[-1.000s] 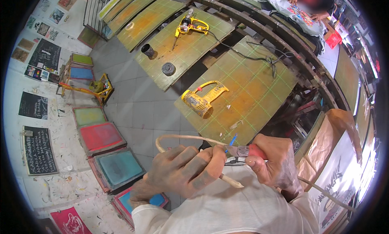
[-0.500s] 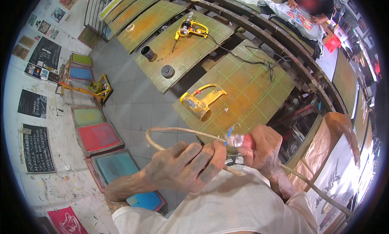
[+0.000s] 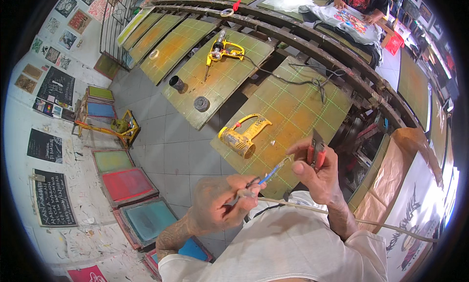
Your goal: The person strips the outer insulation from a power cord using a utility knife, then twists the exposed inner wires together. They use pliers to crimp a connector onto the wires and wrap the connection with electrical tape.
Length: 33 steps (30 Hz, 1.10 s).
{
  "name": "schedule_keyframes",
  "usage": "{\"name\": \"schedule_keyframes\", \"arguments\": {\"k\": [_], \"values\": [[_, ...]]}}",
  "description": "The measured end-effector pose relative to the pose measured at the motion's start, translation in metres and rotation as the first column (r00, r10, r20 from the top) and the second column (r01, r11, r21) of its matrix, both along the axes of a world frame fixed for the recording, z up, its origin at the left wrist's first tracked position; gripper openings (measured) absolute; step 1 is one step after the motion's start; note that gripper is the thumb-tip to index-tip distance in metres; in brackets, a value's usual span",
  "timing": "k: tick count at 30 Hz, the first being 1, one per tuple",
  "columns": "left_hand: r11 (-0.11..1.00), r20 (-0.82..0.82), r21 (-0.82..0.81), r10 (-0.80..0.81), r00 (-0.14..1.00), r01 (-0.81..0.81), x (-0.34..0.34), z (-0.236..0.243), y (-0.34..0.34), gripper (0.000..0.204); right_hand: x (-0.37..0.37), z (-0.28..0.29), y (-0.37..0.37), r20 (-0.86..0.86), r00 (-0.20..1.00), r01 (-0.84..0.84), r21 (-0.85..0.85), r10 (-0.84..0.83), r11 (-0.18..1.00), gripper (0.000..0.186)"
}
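Note:
My left hand (image 3: 220,201) is closed around the end of a pale cable (image 3: 312,207) in front of my white shirt, its fingertips at a blue wire (image 3: 267,177) that points up toward the right, with thin bare strands at its tip. The cable runs off to the right past my wrist. My right hand (image 3: 320,179) holds a red-handled tool (image 3: 317,156) with a dark metal blade upright, its thumb beside the wire tip. Beyond both hands, a yellow heat-gun housing (image 3: 239,140) lies on a greenish printing board (image 3: 293,106).
Another yellow tool (image 3: 220,52) with a cord, a dark tube (image 3: 177,84) and a round part (image 3: 201,104) lie on a farther board. Screen frames (image 3: 129,186) lean along the left wall. A co-worker's hand (image 3: 339,3) rests by a white printed shirt. Brown paper (image 3: 376,179) is at right.
My right hand has lifted and turned the red-handled tool upright, away from the wire. My left hand has turned, and the cable loop has dropped, leaving the blue wire exposed.

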State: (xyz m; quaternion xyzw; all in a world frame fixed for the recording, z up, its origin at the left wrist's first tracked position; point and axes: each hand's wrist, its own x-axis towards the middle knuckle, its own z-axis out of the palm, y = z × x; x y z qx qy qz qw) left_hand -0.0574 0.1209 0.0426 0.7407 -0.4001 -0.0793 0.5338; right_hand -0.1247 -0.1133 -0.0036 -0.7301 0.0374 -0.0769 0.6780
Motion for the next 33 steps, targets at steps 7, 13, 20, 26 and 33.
{"name": "schedule_keyframes", "arguments": {"k": [7,13,20,26,33], "values": [[0.938,-0.464,-0.292,0.035,0.885,-0.189,-0.015,-0.009,-0.007,0.018,0.016,0.0,0.011,0.397,0.914,-0.024,-0.151,0.083,0.988,0.045],[0.867,-0.419,-0.424,0.067,0.905,-0.26,-0.026,-0.022,-0.021,0.019,0.009,-0.004,0.028,0.351,0.932,0.012,-0.267,0.086,0.964,0.052],[0.865,-0.392,-0.389,0.154,0.907,-0.315,-0.03,-0.02,-0.027,0.019,0.009,-0.003,0.029,0.344,0.935,0.04,-0.344,0.086,0.938,0.052],[0.871,-0.295,-0.392,0.184,0.938,-0.295,-0.034,-0.024,-0.032,0.018,0.006,-0.006,0.03,0.358,0.932,0.084,-0.357,0.054,0.93,0.053],[0.868,-0.178,-0.412,0.22,0.959,-0.276,-0.034,-0.027,-0.038,0.017,0.01,-0.004,0.024,0.4,0.916,0.159,-0.447,0.038,0.88,0.055]]}}
